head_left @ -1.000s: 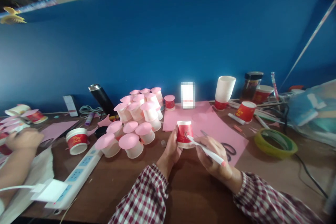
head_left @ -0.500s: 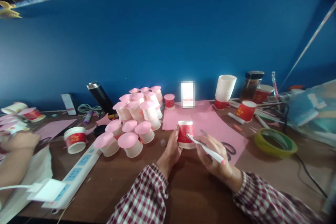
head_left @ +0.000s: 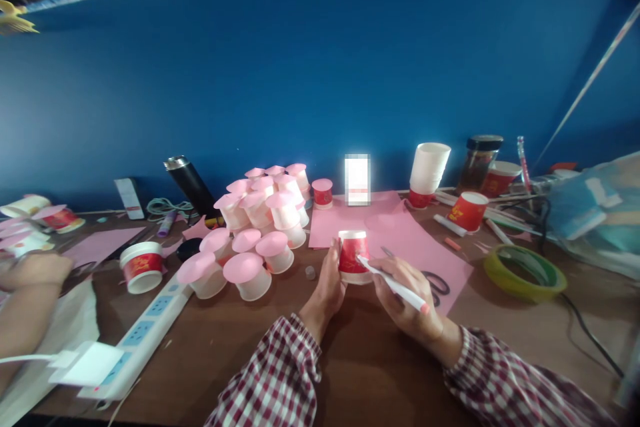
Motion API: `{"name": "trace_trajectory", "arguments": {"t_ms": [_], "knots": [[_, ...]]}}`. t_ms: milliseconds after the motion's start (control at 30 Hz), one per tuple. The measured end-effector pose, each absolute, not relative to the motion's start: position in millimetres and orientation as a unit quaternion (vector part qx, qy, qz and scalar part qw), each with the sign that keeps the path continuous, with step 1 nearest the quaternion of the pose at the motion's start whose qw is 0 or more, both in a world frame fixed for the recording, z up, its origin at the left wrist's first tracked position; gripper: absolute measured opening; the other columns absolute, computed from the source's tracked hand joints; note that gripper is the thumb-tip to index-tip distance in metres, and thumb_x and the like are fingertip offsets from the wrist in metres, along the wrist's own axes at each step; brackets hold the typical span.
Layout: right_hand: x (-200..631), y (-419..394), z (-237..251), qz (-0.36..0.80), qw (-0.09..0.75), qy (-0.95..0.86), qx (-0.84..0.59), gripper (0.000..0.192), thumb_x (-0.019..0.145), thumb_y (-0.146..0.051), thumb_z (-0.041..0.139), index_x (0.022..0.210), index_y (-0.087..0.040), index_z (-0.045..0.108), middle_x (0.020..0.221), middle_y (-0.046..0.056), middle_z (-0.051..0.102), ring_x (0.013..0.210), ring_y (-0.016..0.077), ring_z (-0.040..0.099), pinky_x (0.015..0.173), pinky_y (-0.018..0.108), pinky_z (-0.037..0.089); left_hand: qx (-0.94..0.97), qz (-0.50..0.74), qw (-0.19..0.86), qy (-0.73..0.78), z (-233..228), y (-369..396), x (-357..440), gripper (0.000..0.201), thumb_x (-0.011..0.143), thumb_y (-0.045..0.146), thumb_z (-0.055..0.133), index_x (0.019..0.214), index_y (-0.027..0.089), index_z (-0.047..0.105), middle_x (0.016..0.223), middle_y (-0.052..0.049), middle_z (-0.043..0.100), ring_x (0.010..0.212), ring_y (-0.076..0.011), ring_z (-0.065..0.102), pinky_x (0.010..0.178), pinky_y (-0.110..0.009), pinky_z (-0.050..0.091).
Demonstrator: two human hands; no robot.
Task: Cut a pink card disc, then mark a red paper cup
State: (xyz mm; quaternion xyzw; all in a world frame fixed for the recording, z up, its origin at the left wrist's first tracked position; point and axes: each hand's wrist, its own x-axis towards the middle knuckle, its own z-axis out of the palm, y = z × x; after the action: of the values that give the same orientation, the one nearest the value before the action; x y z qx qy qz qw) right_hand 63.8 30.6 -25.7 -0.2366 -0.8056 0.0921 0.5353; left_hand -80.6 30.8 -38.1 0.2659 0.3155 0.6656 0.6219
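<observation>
Gripped in the person's left hand (head_left: 330,280), an upturned red paper cup (head_left: 353,256) stands on the near edge of the pink paper sheet (head_left: 400,233) at the middle of the brown table (head_left: 500,320). Right of it, the right hand (head_left: 407,297) is clenched round a white pen (head_left: 393,283) whose tip touches the cup's side. Smaller still, black scissors (head_left: 437,283) lie on the sheet just right of that hand.

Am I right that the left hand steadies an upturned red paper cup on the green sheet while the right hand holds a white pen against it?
Not quite: the sheet is pink, not green, as the head view shows. The left hand steadies the upturned red paper cup on it, and the right hand holds the white pen against the cup.
</observation>
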Motion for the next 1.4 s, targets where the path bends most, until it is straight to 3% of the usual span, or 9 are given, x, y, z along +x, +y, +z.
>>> {"name": "trace_trajectory", "arguments": {"t_ms": [167, 567, 767, 967, 1133, 1400], "knots": [[64.2, 31.1, -26.6, 0.09, 0.537, -0.806, -0.232, 0.018, 0.083, -0.012, 0.055, 0.1, -0.017, 0.059, 0.084, 0.006, 0.068, 0.073, 0.0174, 0.064, 0.068, 0.031, 0.054, 0.267, 0.675, 0.594, 0.347, -45.6, 30.0, -82.0, 0.027, 0.083, 0.043, 0.054, 0.085, 0.018, 0.064, 0.078, -0.005, 0.07, 0.098, -0.0254, 0.061, 0.088, -0.035, 0.045], [63.7, 30.8, -26.7, 0.092, 0.538, -0.803, -0.239, 0.017, 0.085, -0.014, 0.053, 0.1, -0.018, 0.059, 0.083, 0.006, 0.068, 0.072, 0.018, 0.065, 0.067, 0.032, 0.054, 0.278, 0.706, 0.514, 0.401, -72.0, 29.5, -92.2, 0.015, 0.079, 0.026, 0.06, 0.09, 0.017, 0.067, 0.103, -0.011, 0.068, 0.121, -0.0264, 0.048, 0.099, -0.033, 0.037], [63.8, 33.5, -30.3, 0.103, 0.529, -0.807, -0.243, 0.018, 0.084, -0.013, 0.054, 0.101, -0.019, 0.059, 0.084, 0.006, 0.067, 0.072, 0.0175, 0.064, 0.068, 0.032, 0.054, 0.267, 0.724, 0.481, 0.416, -65.4, 24.4, -90.1, 0.017, 0.076, 0.019, 0.063, 0.093, 0.019, 0.068, 0.114, -0.008, 0.065, 0.133, -0.0229, 0.036, 0.104, -0.03, 0.032], [65.0, 32.5, -30.9, 0.098, 0.542, -0.796, -0.251, 0.014, 0.086, -0.016, 0.053, 0.099, -0.019, 0.058, 0.085, 0.006, 0.067, 0.074, 0.0181, 0.065, 0.067, 0.031, 0.054, 0.325, 0.665, 0.509, 0.44, -45.4, 21.6, -81.2, 0.022, 0.079, 0.033, 0.062, 0.092, 0.017, 0.068, 0.108, -0.009, 0.068, 0.116, -0.0276, 0.053, 0.098, -0.034, 0.039], [66.7, 32.5, -28.1, 0.112, 0.568, -0.768, -0.272, 0.013, 0.087, -0.017, 0.051, 0.098, -0.019, 0.058, 0.081, 0.006, 0.066, 0.068, 0.0174, 0.064, 0.06, 0.029, 0.053, 0.264, 0.697, 0.511, 0.428, -58.9, 23.7, -90.3, 0.025, 0.076, 0.03, 0.064, 0.097, 0.016, 0.066, 0.109, -0.013, 0.067, 0.123, -0.028, 0.046, 0.099, -0.033, 0.038], [64.9, 37.5, -33.2, 0.099, 0.549, -0.781, -0.279, 0.016, 0.087, -0.019, 0.052, 0.102, -0.019, 0.058, 0.087, 0.008, 0.068, 0.076, 0.0201, 0.066, 0.066, 0.032, 0.055, 0.219, 0.718, 0.518, 0.411, -63.0, 28.1, -83.7, 0.027, 0.076, 0.027, 0.064, 0.102, 0.018, 0.063, 0.12, -0.014, 0.061, 0.128, -0.0271, 0.041, 0.102, -0.033, 0.035]]}}
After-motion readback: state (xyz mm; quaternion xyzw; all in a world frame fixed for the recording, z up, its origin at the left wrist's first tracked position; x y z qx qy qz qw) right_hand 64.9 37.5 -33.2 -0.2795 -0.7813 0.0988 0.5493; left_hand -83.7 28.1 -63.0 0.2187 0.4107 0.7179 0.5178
